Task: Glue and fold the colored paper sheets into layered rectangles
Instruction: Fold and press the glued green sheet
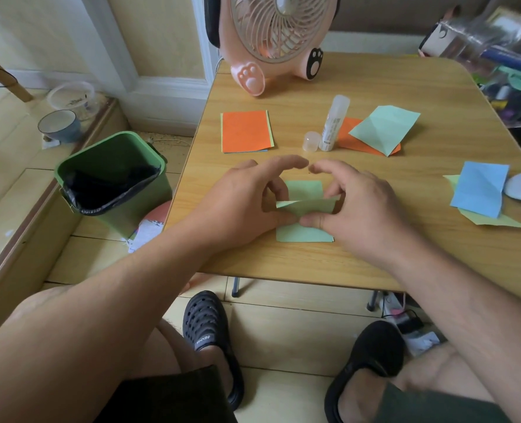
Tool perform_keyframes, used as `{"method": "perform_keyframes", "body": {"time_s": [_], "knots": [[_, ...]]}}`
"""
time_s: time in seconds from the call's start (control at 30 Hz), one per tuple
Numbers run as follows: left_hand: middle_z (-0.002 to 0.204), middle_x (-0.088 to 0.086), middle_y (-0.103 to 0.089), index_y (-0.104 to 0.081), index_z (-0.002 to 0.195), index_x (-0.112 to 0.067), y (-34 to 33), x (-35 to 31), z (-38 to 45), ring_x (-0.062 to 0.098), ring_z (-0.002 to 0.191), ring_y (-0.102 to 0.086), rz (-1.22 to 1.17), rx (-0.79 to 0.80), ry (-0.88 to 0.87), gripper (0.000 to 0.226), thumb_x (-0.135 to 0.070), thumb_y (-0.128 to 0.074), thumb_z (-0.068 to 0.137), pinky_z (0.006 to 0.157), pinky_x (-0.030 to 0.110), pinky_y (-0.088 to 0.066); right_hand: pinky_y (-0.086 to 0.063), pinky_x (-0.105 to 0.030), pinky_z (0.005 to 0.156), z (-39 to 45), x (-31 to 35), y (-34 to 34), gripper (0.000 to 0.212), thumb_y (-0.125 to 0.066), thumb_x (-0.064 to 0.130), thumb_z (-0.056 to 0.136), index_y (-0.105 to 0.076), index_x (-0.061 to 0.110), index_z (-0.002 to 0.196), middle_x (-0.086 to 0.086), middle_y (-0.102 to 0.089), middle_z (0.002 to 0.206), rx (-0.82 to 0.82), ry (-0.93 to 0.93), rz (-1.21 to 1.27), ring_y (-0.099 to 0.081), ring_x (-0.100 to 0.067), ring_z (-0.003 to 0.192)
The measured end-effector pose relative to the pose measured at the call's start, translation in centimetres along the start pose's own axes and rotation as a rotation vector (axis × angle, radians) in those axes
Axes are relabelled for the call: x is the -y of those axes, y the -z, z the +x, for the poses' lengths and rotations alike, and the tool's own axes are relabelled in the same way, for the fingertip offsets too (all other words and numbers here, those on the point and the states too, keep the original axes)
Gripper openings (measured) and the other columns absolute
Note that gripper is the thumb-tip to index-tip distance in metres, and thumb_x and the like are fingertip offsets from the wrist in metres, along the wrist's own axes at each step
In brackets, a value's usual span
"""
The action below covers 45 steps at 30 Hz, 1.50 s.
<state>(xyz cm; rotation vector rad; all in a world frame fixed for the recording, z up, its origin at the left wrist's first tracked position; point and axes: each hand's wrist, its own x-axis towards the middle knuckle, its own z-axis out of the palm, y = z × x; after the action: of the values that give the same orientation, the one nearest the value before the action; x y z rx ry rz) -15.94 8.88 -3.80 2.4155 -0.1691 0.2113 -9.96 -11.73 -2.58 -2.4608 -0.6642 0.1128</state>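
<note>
The left hand and right hand are covering the side edges of the green sheet. The fan is running off the top edge, and the clear clutter at upper right is blurring beyond recognition.

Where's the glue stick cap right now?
Head view: the cap stands on the table just left of the open glue stick, beyond both hands.

We have a single view, worn on the head, looking forward and steeply down at the table (close, within arm's reach), taking in knees and floor below its near edge.
</note>
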Motion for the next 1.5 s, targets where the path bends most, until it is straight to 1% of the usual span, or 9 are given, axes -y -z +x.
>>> {"method": "perform_keyframes", "body": {"time_s": [0.13,0.27,0.4,0.53,0.7,1.0,1.13,1.23,1.5], "knots": [[0.088,-0.023,-0.063,-0.062,0.133,-0.042,0.3,0.4,-0.1,0.001,0.089,-0.053,0.064,0.005,0.023,0.063,-0.031,-0.088,0.078,0.082,0.013,-0.043,-0.049,-0.038,0.082,0.3,-1.0,0.6,0.029,-0.092,0.040,0.072,-0.075,0.038,0.096,0.009,-0.062,0.084,0.036,0.017,0.024,-0.057,-0.018,0.090],[0.090,-0.027,-0.063,-0.069,0.124,-0.042,0.6,0.9,-0.2,0.010,0.094,-0.056,0.104,0.009,0.011,0.051,-0.034,-0.088,0.078,0.086,0.025,-0.048,-0.049,-0.037,0.078,0.5,-1.7,1.1,0.011,-0.087,0.035,0.080,-0.078,0.034,0.087,0.004,-0.059,0.084,0.083,0.027,0.031,-0.055,-0.018,0.087],[0.088,-0.020,-0.063,-0.073,0.116,-0.041,0.5,0.9,0.3,0.014,0.094,-0.051,0.158,0.000,-0.029,0.040,-0.038,-0.086,0.078,0.079,0.013,-0.037,-0.050,-0.038,0.082,0.6,-1.9,1.0,0.010,-0.086,0.034,0.082,-0.079,0.030,0.088,0.002,-0.061,0.091,0.097,0.045,0.023,-0.056,-0.020,0.091],[0.090,-0.016,-0.064,-0.075,0.111,-0.036,0.2,0.4,1.0,0.016,0.093,-0.049,0.187,-0.014,-0.044,0.036,-0.042,-0.086,0.077,0.075,0.024,-0.033,-0.052,-0.040,0.085,0.5,-1.9,1.0,0.010,-0.085,0.033,0.083,-0.078,0.029,0.088,0.002,-0.063,0.095,0.093,0.031,0.037,-0.058,-0.019,0.092],[0.089,-0.014,-0.063,-0.078,0.107,-0.029,0.6,0.7,1.1,0.011,0.087,-0.050,0.175,0.005,-0.046,0.033,-0.041,-0.087,0.078,0.081,0.003,-0.028,-0.052,-0.039,0.085,0.4,-2.0,1.1,0.011,-0.083,0.029,0.086,-0.079,0.030,0.097,0.005,-0.063,0.096,0.095,0.036,0.035,-0.059,-0.017,0.091],[0.092,-0.008,-0.068,-0.078,0.102,-0.029,0.7,0.4,0.9,0.004,0.082,-0.050,0.134,0.004,-0.037,0.029,-0.040,-0.089,0.077,0.081,0.004,-0.030,-0.040,-0.034,0.067,0.2,-0.4,-0.7,0.023,-0.084,0.048,0.080,-0.073,0.030,0.090,0.004,-0.056,0.087,-0.035,0.071,0.008,-0.053,-0.018,0.082],[0.090,-0.010,-0.068,-0.078,0.100,-0.032,0.7,0.5,0.9,-0.004,0.083,-0.050,0.118,0.015,-0.040,0.027,-0.040,-0.089,0.076,0.080,0.004,-0.031,-0.046,-0.037,0.074,0.4,-0.6,-1.1,0.026,-0.085,0.047,0.081,-0.076,0.027,0.095,0.005,-0.057,0.090,-0.066,0.072,0.012,-0.055,-0.021,0.088],[0.088,-0.017,-0.063,-0.078,0.102,-0.031,0.8,0.8,0.9,0.004,0.084,-0.050,0.130,0.023,-0.007,0.030,-0.041,-0.090,0.076,0.079,0.005,-0.031,-0.048,-0.038,0.082,0.7,-1.2,-0.4,0.026,-0.082,0.046,0.084,-0.076,0.031,0.104,0.007,-0.057,0.094,0.005,0.041,-0.018,-0.055,-0.020,0.093],[0.089,-0.020,-0.062,-0.077,0.107,-0.032,1.1,1.1,0.9,0.009,0.091,-0.049,0.171,0.026,0.018,0.035,-0.039,-0.089,0.075,0.084,0.006,-0.033,-0.051,-0.036,0.082,0.6,-1.9,0.7,0.012,-0.084,0.037,0.083,-0.073,0.031,0.084,0.008,-0.056,0.096,0.023,0.016,0.015,-0.057,-0.014,0.088]]}}
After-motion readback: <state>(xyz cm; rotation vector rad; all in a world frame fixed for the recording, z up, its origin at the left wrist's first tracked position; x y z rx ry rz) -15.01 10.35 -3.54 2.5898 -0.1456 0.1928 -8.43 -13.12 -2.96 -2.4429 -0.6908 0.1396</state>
